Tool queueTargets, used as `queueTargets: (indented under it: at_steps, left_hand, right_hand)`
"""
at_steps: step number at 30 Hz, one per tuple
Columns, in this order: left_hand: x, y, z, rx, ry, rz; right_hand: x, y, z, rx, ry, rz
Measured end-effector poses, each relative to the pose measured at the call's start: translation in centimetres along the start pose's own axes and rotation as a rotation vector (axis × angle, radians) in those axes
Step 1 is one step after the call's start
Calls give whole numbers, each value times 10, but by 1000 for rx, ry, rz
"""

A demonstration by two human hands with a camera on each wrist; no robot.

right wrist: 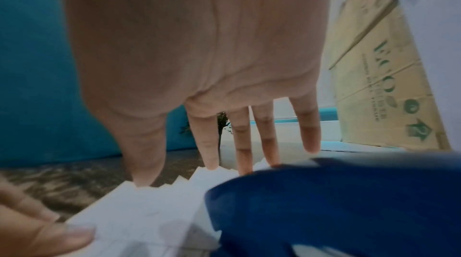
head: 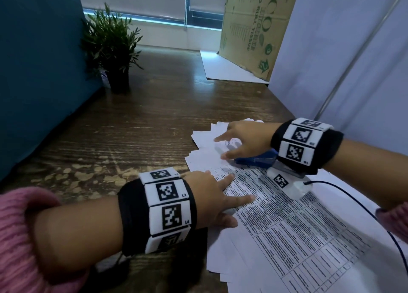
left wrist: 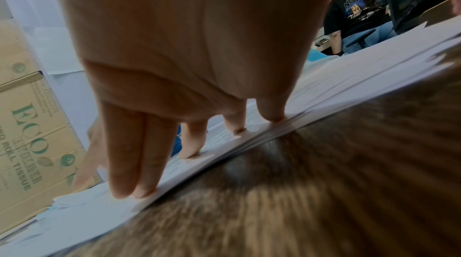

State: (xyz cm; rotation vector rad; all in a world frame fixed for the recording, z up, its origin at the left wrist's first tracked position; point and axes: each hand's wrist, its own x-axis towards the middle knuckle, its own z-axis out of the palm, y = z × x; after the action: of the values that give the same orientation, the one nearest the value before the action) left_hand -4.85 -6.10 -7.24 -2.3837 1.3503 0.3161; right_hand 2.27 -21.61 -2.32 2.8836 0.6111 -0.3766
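- White printed paper sheets (head: 298,226), a loose stack with a table of black text on top, are lying on the near right part of the dark wooden table (head: 143,127); their far ends are fanning out into a jagged row of corners
- The left hand (head: 212,195) is lying flat and wide on the near-left edge of the stack; its straight fingers (left wrist: 124,162) are pressing down on the paper's edge, curling round nothing
- The right hand (head: 249,138) is spreading its fingers wide over the fanned far corners; the fingertips (right wrist: 209,152) are touching the sheets, gripping nothing
- A blue plastic stapler (head: 254,160) is lying on the sheets just under the right wrist, between the two hands
- A green potted plant (head: 110,43) is standing at the far left beside a teal partition panel (head: 37,72); a brown cardboard box (head: 254,28) with green print is leaning at the far right, well apart from the paper
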Motion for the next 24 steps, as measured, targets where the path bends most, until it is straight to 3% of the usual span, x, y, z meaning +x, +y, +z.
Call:
queueTargets:
  at_steps: [7, 14, 17, 24]
  left_hand:
    - [1, 1, 0, -25, 11, 0]
    - [-1, 0, -1, -30, 15, -2]
    - [-1, 2, -2, -23, 0, -6]
    - [-1, 1, -4, -6, -17, 0]
  right_hand:
    - [25, -18, 9, -139, -140, 53]
    - [21, -18, 10, -215, -169, 21]
    - [18, -23, 12, -297, -96, -13]
    - [32, -11, 11, 278, 330, 37]
